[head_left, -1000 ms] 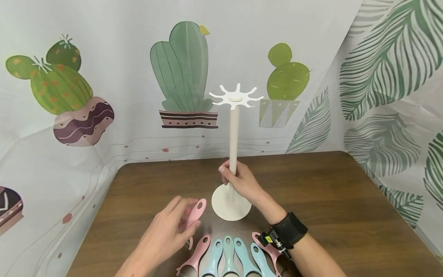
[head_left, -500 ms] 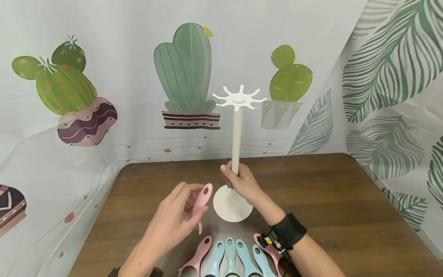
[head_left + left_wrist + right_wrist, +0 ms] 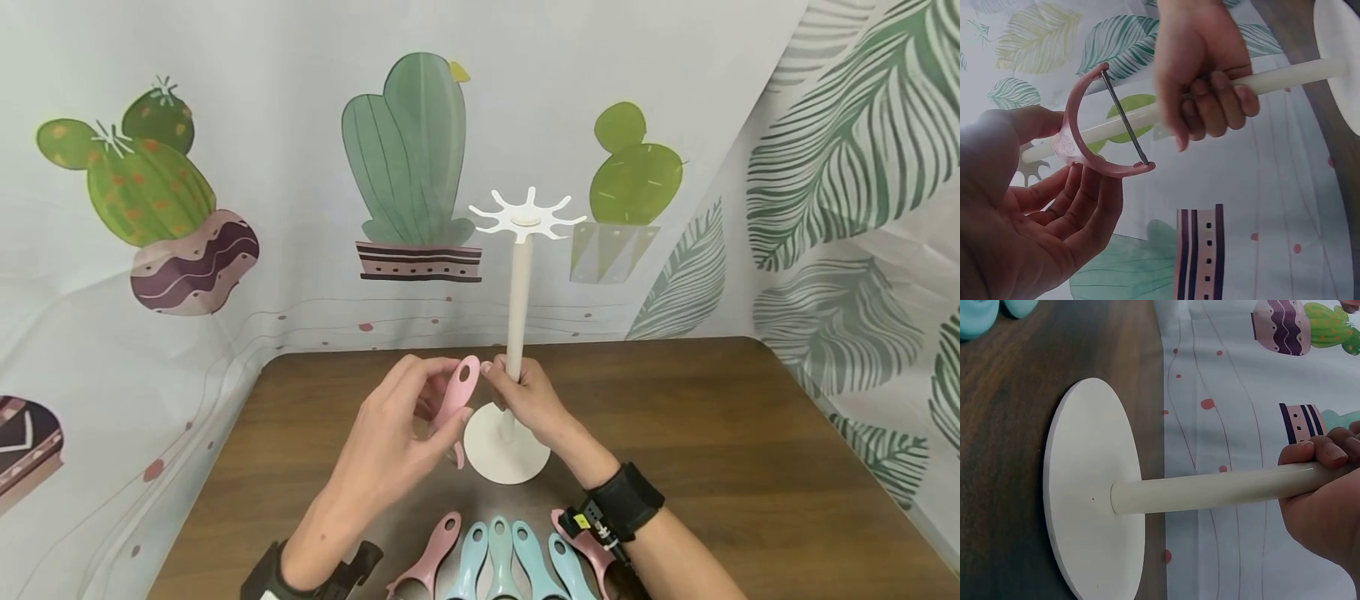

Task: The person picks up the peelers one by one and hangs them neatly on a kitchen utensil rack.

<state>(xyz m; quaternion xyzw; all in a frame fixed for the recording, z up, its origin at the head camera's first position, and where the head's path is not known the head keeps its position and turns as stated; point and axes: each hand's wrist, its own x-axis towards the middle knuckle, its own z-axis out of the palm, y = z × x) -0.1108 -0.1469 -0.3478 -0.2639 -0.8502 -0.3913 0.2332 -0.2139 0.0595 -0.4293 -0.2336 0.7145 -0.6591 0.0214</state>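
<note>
My left hand (image 3: 393, 437) pinches a pink Y-shaped peeler (image 3: 460, 385) between thumb and fingers, its holed handle end upward. In the left wrist view, the peeler's curved head (image 3: 1067, 142) faces the camera, with a thin metal blade (image 3: 1124, 115) across its fork. Just to the right, my right hand (image 3: 531, 404) grips the pole of a cream stand (image 3: 519, 300), low above its round base (image 3: 1094, 487). The stand is upright on the table, and several slim hooks (image 3: 527, 218) spread out from its top. Nothing hangs on them.
Along the near edge lie several more peelers in a fan: a pink one (image 3: 437, 550) at left, light blue and green ones (image 3: 500, 550) between, another pink one (image 3: 588, 546) partly behind the right wrist strap. A cactus-print cloth (image 3: 300, 208) hangs behind the wooden table (image 3: 712, 433).
My left hand has lifted the pink peeler up and to the right, closer to the pole. My right hand keeps its grip on the stand. The head view has shifted slightly.
</note>
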